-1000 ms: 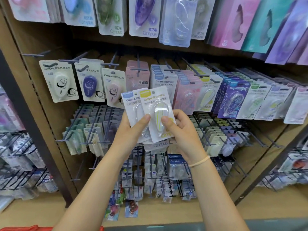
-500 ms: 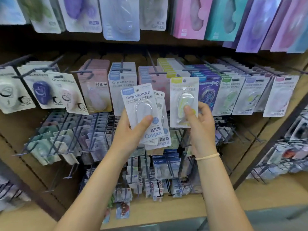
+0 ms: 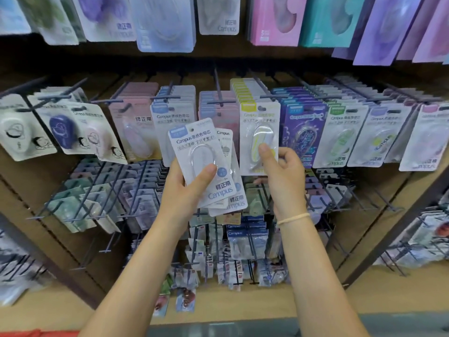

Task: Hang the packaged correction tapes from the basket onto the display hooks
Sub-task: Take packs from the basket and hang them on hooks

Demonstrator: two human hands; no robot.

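The left hand (image 3: 185,190) grips a fanned stack of blue-labelled correction tape packs (image 3: 206,164), thumb pressed on the front pack's clear blister, fingers curled behind. The right hand (image 3: 281,171) pinches a yellow-labelled pack (image 3: 258,132) by its lower part, thumb on the blister, holding it upright at the front of a display hook (image 3: 267,92) in the middle row, where matching yellow packs (image 3: 244,90) hang behind it. Whether its hole is on the hook cannot be told. A pale band (image 3: 293,218) circles the right wrist. A red strip (image 3: 36,333) shows at the lower left corner
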